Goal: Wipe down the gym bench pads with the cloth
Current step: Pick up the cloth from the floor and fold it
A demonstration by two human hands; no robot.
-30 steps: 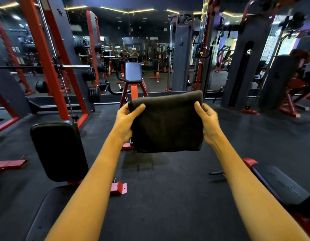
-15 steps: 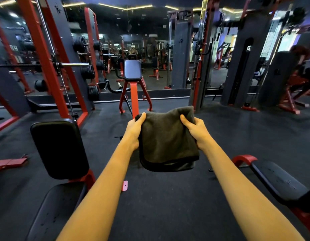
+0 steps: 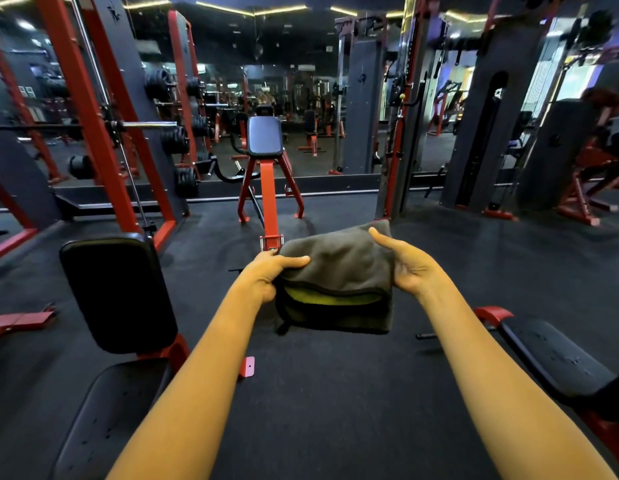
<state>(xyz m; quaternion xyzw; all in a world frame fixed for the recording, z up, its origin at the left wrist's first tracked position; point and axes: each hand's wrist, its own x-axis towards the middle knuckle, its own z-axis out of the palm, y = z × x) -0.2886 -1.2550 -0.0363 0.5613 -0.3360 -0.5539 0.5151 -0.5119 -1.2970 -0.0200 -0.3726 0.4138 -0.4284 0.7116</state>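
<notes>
A folded grey cloth (image 3: 339,268) with a yellow-green inner face hangs in the air in front of me. My left hand (image 3: 266,275) grips its left edge, thumb on top. My right hand (image 3: 405,268) holds its right edge, thumb over the top and fingers behind. A bench with a black upright back pad (image 3: 117,292) and black seat pad (image 3: 107,414) stands at lower left. Another black bench pad (image 3: 557,362) on a red frame lies at lower right. A small dark pad (image 3: 264,136) on a red stand is straight ahead.
Dark rubber floor (image 3: 336,393) stretches between the benches. A red rack (image 3: 93,119) with a barbell and weight plates stands at left. Cable machine columns (image 3: 398,109) and grey machines (image 3: 488,116) line the mirrored back wall and right side.
The cloth went from held up flat to folded over and lowered. Both hands came down and closer together, and the yellow-green inner side now shows.
</notes>
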